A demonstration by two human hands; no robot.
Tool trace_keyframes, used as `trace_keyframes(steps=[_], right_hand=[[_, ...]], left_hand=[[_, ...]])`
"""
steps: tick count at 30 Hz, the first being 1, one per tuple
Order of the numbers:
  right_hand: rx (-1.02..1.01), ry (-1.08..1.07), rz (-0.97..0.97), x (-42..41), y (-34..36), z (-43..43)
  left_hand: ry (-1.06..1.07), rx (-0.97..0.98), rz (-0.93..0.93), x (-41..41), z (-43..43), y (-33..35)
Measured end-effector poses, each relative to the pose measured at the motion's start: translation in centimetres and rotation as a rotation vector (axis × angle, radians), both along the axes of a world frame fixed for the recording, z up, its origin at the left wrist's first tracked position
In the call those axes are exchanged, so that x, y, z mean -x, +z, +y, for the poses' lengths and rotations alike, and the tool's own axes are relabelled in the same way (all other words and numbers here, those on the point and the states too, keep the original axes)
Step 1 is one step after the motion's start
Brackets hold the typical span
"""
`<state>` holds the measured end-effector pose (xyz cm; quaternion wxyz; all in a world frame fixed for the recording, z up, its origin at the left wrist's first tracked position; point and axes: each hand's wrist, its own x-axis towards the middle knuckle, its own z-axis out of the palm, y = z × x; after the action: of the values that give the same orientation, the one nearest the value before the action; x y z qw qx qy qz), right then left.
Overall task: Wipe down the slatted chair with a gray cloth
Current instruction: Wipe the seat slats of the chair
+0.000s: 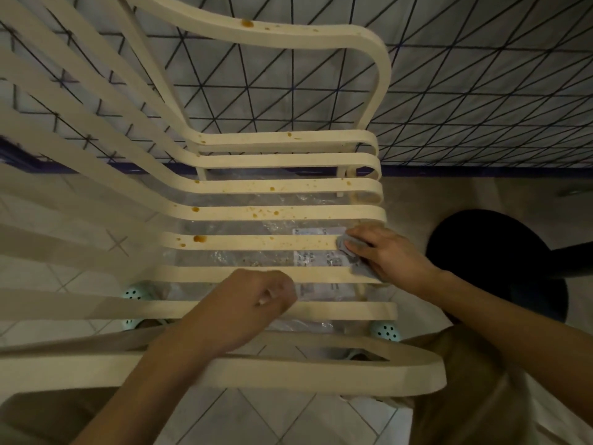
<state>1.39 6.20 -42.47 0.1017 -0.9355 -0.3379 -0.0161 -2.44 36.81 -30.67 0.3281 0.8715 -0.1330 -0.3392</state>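
Now the right grip (391, 252) clutches the cloth (346, 245) against the right end of a stained slat on the chair (288, 211). Left grip (266, 295) is curled tight, holding nothing, over the nearer slats. Brown spots (199, 239) dot the seat.

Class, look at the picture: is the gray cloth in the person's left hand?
No, the right hand presses the gray cloth onto a seat slat, while the left hand holds no cloth.
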Motion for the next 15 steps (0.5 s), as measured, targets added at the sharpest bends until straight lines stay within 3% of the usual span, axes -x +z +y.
trace_keyframes(steps=[6, 12, 15], right_hand=[[0.095, 0.026, -0.04, -0.5, -0.8, 3.0], [0.127, 0.014, 0.052, -1.6, -1.5, 5.4], [0.041, -0.026, 0.078, -1.1, -0.3, 4.5]], left_hand=[[-0.122, -0.216, 0.192, -0.2, -0.5, -1.9], [-0.102, -0.236, 0.189, -0.5, -0.5, -1.9], [-0.108, -0.255, 0.193, -0.4, -0.5, -1.8]])
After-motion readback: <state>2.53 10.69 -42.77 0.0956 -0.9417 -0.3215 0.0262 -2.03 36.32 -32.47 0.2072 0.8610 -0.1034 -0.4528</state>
